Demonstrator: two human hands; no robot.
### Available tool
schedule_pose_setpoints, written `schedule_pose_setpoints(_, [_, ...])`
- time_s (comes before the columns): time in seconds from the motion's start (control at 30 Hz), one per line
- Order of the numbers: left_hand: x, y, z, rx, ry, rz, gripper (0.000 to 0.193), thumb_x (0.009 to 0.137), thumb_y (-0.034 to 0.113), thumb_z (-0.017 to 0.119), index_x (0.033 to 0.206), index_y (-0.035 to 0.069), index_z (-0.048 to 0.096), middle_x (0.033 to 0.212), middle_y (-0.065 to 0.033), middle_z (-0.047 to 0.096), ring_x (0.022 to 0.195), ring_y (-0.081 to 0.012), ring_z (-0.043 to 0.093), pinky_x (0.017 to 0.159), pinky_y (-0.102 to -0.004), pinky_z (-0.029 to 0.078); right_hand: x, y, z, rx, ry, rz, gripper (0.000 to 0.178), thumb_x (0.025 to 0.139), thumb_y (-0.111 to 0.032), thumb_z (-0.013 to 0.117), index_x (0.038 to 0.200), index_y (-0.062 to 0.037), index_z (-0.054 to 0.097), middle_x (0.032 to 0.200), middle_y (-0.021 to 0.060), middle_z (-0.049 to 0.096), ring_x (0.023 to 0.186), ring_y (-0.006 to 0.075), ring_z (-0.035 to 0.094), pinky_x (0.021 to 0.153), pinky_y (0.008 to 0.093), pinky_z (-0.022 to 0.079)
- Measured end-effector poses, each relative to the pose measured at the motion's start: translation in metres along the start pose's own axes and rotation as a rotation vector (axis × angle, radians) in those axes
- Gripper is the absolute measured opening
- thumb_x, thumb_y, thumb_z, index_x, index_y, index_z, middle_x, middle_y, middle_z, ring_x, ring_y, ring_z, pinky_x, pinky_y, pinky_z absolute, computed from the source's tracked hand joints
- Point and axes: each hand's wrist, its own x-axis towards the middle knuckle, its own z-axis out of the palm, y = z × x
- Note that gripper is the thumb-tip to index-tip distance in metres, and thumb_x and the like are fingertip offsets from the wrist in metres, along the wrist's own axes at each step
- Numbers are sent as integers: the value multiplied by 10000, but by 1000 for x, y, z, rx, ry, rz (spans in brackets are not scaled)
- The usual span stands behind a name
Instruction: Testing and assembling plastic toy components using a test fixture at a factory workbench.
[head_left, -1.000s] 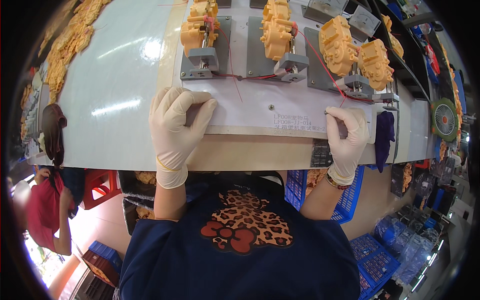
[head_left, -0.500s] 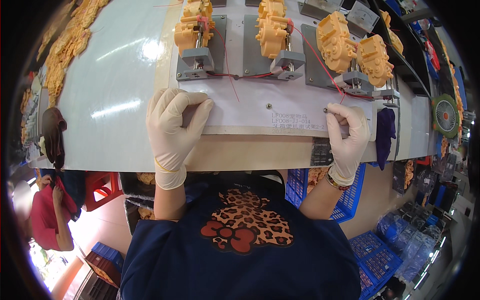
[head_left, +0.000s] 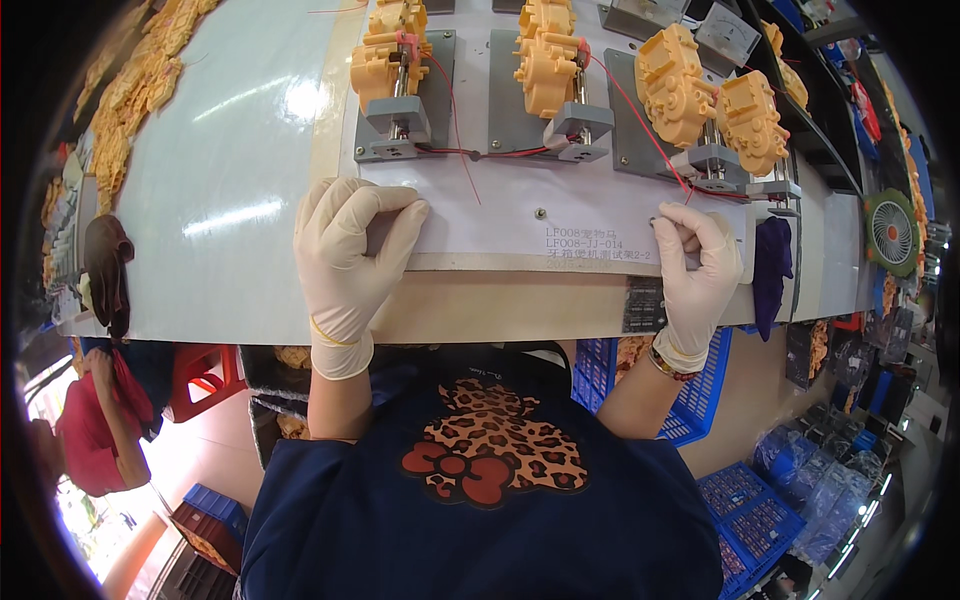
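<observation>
My left hand (head_left: 348,250), in a white glove, rests at the front of a white board (head_left: 485,232), its fingers curled in and the thumb against the index fingertip. Nothing shows in its grasp. In a matching glove, my right hand (head_left: 700,270) has its fingers bent and drawn together beside a small screw head, with no object visible in them. Beyond my hands, yellow plastic gear housings (head_left: 545,80) sit on grey test fixtures (head_left: 583,125) with metal rods. Thin red wires (head_left: 630,105) hang from the housings. Another screw (head_left: 540,213) stands in the board between my hands.
Yellow housings lie piled (head_left: 135,110) at the table's far left. A dark purple cloth (head_left: 771,275) hangs by the right edge, with a round fan (head_left: 890,230) farther right. Analog meters (head_left: 727,35) stand behind the fixtures. Blue crates (head_left: 745,520) are below; another person (head_left: 105,430) is at left.
My right hand has shifted slightly, its index finger lifting a little off the screw head. My left hand stays in nearly the same pose. The person at left has moved an arm.
</observation>
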Motion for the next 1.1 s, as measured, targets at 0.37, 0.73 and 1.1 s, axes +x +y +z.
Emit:
schedule_pose_setpoints(0.37, [0,1,0,-3,4,-20,118,750,85,810,813,109,712,756,-9,625,747,-225,562,716,-345,460,-1,3,1,18,31,54,174,798,-60,817,959,-52,749,735,21,586,637,132,523,597,273,422])
schedule_pose_setpoints(0.73, [-1,-1,0,-12,10,-2,121,751,92,812,816,111,712,752,-7,618,742,-224,552,711,-344,458,2,-4,1,-12,-1,27,138,827,-80,787,963,-88,770,708,29,576,643,151,549,597,292,424])
schedule_pose_setpoints(1.1, [0,-1,0,-14,6,-2,120,750,89,811,809,111,708,750,-9,621,737,-222,553,702,-343,457,1,-1,-2,-93,-38,-86,123,824,-61,773,942,-96,760,747,38,626,661,189,572,614,313,441])
